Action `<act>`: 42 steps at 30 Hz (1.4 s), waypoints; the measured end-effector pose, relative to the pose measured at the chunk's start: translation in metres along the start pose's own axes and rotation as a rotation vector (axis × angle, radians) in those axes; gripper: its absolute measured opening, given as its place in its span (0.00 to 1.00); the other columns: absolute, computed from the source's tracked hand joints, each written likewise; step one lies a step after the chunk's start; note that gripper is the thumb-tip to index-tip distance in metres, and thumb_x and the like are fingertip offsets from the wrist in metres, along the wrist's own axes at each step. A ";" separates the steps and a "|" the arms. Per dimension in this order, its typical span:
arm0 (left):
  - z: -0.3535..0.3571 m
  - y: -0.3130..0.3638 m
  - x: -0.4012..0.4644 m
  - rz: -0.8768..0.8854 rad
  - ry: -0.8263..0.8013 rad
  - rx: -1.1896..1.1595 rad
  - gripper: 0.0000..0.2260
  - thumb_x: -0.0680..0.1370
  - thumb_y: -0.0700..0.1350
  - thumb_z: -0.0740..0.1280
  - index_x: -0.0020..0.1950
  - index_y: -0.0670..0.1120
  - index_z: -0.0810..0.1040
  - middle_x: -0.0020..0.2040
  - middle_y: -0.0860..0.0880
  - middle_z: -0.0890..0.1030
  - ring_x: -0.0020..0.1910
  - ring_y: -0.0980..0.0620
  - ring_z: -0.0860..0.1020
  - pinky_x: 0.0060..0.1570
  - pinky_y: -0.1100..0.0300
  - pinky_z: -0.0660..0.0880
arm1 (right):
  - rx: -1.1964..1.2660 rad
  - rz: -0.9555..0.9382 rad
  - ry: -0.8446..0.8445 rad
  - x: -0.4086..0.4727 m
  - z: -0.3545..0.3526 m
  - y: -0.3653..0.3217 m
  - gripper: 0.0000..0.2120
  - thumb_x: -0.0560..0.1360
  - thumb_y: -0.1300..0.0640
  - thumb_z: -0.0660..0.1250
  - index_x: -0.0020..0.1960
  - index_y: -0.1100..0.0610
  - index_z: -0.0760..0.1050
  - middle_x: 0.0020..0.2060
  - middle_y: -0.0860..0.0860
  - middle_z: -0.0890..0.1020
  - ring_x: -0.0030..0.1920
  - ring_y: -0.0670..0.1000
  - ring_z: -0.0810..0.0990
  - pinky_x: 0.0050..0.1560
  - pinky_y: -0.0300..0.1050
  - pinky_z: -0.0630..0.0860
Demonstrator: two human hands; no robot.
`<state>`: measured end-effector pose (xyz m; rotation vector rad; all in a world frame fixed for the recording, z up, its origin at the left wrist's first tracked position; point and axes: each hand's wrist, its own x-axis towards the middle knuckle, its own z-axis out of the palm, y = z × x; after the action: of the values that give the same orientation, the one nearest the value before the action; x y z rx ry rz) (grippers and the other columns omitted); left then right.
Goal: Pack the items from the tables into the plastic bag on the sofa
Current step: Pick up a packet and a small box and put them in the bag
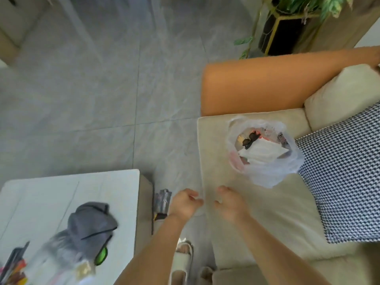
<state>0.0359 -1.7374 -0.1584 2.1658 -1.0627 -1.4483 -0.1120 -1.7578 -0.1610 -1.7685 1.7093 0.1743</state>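
A clear plastic bag point(265, 153) stands open on the cream sofa point(267, 202), holding dark sunglasses, white packets and pink items. My left hand point(184, 202) and my right hand point(230, 202) hover side by side over the sofa's front edge, below and left of the bag, both empty with fingers loosely curled. On the white table point(67, 190) at the lower left lie a grey cap point(90, 223), a green-lensed item point(101, 256), a clear packet and colourful items at the far left corner.
A houndstooth cushion point(345, 177) leans right of the bag. The sofa has an orange armrest point(267, 85). A potted plant point(287, 23) stands behind it. A small dark packet point(162, 200) sits between table and sofa. My slippered feet point(183, 258) stand on grey tiles.
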 end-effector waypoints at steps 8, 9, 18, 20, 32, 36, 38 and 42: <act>-0.053 -0.117 -0.051 -0.147 0.126 -0.109 0.13 0.73 0.45 0.72 0.55 0.43 0.80 0.50 0.47 0.82 0.51 0.49 0.80 0.53 0.62 0.72 | -0.031 -0.162 -0.136 -0.044 0.087 -0.074 0.19 0.73 0.50 0.65 0.62 0.53 0.73 0.58 0.52 0.79 0.60 0.53 0.78 0.61 0.46 0.73; -0.059 -0.130 -0.059 -0.173 0.137 -0.120 0.13 0.73 0.46 0.72 0.56 0.44 0.79 0.49 0.48 0.81 0.50 0.50 0.79 0.52 0.62 0.72 | -0.047 -0.191 -0.148 -0.049 0.097 -0.083 0.19 0.73 0.50 0.65 0.63 0.53 0.73 0.58 0.52 0.79 0.60 0.53 0.77 0.61 0.46 0.73; -0.099 -0.268 -0.142 -0.377 0.299 -0.266 0.13 0.73 0.47 0.70 0.57 0.46 0.79 0.51 0.48 0.83 0.51 0.51 0.80 0.49 0.65 0.71 | -0.232 -0.427 -0.319 -0.106 0.195 -0.160 0.20 0.75 0.49 0.64 0.66 0.52 0.71 0.62 0.50 0.77 0.63 0.51 0.75 0.62 0.46 0.72; -0.103 -0.297 -0.163 -0.428 0.313 -0.304 0.14 0.73 0.48 0.71 0.57 0.46 0.79 0.52 0.47 0.83 0.54 0.49 0.80 0.54 0.62 0.74 | -0.257 -0.455 -0.348 -0.123 0.218 -0.172 0.20 0.75 0.49 0.64 0.65 0.51 0.71 0.61 0.49 0.77 0.62 0.51 0.75 0.61 0.47 0.73; -0.091 -0.465 -0.268 -0.643 0.337 -0.442 0.13 0.75 0.50 0.69 0.58 0.50 0.78 0.57 0.50 0.81 0.56 0.50 0.78 0.59 0.58 0.74 | -0.519 -0.574 -0.525 -0.205 0.347 -0.211 0.18 0.76 0.48 0.61 0.64 0.53 0.70 0.58 0.50 0.77 0.58 0.52 0.76 0.56 0.49 0.75; -0.083 -0.517 -0.287 -0.725 0.342 -0.443 0.15 0.74 0.51 0.69 0.60 0.51 0.77 0.58 0.51 0.81 0.57 0.51 0.78 0.58 0.58 0.74 | -0.556 -0.598 -0.575 -0.219 0.390 -0.219 0.17 0.76 0.52 0.63 0.64 0.54 0.71 0.58 0.50 0.77 0.58 0.51 0.77 0.51 0.43 0.73; -0.077 -0.540 -0.290 -0.763 0.338 -0.445 0.15 0.74 0.52 0.68 0.60 0.52 0.77 0.57 0.52 0.80 0.56 0.52 0.78 0.56 0.59 0.73 | -0.612 -0.631 -0.582 -0.219 0.408 -0.220 0.18 0.76 0.52 0.64 0.64 0.55 0.71 0.59 0.51 0.77 0.58 0.51 0.77 0.53 0.44 0.74; -0.062 -0.574 -0.283 -0.798 0.343 -0.478 0.15 0.75 0.53 0.68 0.61 0.52 0.77 0.56 0.52 0.79 0.55 0.52 0.78 0.53 0.60 0.73 | -0.777 -0.739 -0.531 -0.197 0.435 -0.225 0.20 0.75 0.51 0.65 0.65 0.53 0.70 0.59 0.51 0.77 0.59 0.52 0.75 0.56 0.46 0.76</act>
<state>0.2620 -1.1547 -0.3073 2.4152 0.3000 -1.3235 0.2195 -1.3754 -0.3123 -2.4741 0.5481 0.9668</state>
